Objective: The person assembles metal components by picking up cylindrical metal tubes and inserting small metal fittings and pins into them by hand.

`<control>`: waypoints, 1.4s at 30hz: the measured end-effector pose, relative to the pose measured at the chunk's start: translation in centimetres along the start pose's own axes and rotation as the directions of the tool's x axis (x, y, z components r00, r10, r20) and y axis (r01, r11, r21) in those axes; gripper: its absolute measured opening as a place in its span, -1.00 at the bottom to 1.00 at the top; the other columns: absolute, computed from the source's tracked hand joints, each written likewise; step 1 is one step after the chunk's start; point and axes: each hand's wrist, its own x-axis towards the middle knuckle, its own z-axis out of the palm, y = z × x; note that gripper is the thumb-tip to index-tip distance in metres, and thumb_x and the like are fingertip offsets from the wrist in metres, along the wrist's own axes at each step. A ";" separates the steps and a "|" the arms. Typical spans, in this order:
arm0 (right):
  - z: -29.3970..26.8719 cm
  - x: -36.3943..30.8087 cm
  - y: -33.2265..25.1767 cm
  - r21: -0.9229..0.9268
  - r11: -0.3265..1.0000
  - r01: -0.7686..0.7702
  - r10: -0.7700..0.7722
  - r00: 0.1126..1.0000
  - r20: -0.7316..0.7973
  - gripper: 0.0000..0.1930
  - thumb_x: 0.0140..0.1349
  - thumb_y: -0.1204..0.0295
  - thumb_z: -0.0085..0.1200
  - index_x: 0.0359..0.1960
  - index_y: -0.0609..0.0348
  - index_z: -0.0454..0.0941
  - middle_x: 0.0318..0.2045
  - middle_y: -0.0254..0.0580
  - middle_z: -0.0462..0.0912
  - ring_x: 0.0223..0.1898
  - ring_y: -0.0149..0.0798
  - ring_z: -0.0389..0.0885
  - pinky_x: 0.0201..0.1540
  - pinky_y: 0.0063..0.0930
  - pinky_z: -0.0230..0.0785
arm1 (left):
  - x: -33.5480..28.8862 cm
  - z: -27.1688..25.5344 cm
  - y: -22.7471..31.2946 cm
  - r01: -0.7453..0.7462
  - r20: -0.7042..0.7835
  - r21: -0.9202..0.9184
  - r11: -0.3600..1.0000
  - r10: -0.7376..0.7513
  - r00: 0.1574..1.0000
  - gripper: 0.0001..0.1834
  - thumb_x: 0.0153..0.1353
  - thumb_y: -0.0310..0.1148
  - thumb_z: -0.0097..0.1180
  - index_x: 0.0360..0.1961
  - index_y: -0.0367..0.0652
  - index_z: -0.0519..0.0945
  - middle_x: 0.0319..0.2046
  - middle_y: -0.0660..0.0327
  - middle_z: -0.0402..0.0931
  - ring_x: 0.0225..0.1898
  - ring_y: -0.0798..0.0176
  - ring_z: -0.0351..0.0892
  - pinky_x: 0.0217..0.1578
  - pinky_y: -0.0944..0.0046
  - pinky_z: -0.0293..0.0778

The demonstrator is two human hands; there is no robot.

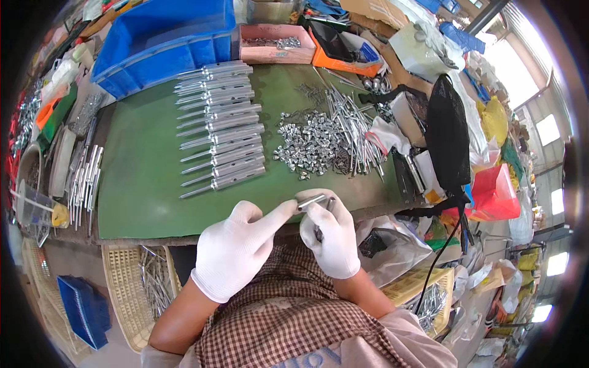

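Note:
My right hand [331,236], in a white knit glove, pinches a short silver metal tube [314,202] above the table's near edge. My left hand [242,248], gloved alike, comes in from the left with its index finger stretched to the tube's end. Its other fingers curl in, and what they hold, if anything, is hidden. Beyond the hands lies a column of metal sleeves with thin rods [224,132], laid side by side. Right of it are a heap of small shiny metal fittings [307,144] and a pile of long thin metal rods [353,126].
The green tabletop [141,178] carries a large blue bin [165,64], a pink tray [276,55] and an orange tray [343,64] at the back. A black mesh-covered object [448,135] stands at the right. Below are yellow baskets [119,294] with metal parts.

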 end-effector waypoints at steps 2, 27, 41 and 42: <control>-0.4 0.3 0.2 0.073 0.995 -0.063 0.062 0.998 0.027 -0.76 0.45 0.40 0.08 0.02 0.29 0.53 -0.35 -0.37 0.57 -0.61 -0.59 0.31 -0.59 -0.64 0.12 | 0.3 0.7 -0.1 -0.032 -0.094 -0.111 0.993 0.022 0.995 -0.54 0.11 -0.42 0.33 0.08 0.10 0.69 -0.31 0.25 0.60 -0.44 0.15 0.65 -0.41 0.20 0.58; -1.5 1.2 -0.3 0.192 0.977 -0.098 0.089 0.995 0.056 -0.73 0.42 0.31 0.19 -0.03 0.24 0.53 -0.48 -0.49 0.52 -0.61 -0.67 0.23 -0.61 -0.71 0.02 | 1.6 1.2 0.8 0.050 -0.047 -0.095 0.994 -0.055 0.997 -0.63 0.16 -0.48 0.27 0.03 -0.01 0.67 -0.36 0.12 0.61 -0.42 0.00 0.65 -0.38 0.13 0.56; -2.0 1.5 0.1 -0.155 0.988 0.011 0.007 0.993 0.115 -0.75 0.44 0.32 0.19 -0.07 0.28 0.59 -0.49 -0.51 0.47 -0.58 -0.66 0.24 -0.56 -0.69 0.04 | 1.7 0.6 0.7 0.097 0.047 -0.178 0.979 -0.090 0.995 -0.64 0.14 -0.46 0.26 0.01 -0.07 0.66 -0.32 0.08 0.65 -0.37 0.00 0.68 -0.34 0.14 0.58; -2.1 1.6 0.0 -0.156 0.988 0.013 0.005 0.993 0.115 -0.75 0.44 0.32 0.19 -0.07 0.28 0.59 -0.49 -0.51 0.47 -0.58 -0.66 0.24 -0.56 -0.69 0.04 | 1.8 0.7 0.6 0.095 0.045 -0.179 0.979 -0.088 0.995 -0.64 0.14 -0.46 0.26 0.01 -0.07 0.66 -0.32 0.08 0.65 -0.37 0.00 0.68 -0.34 0.14 0.58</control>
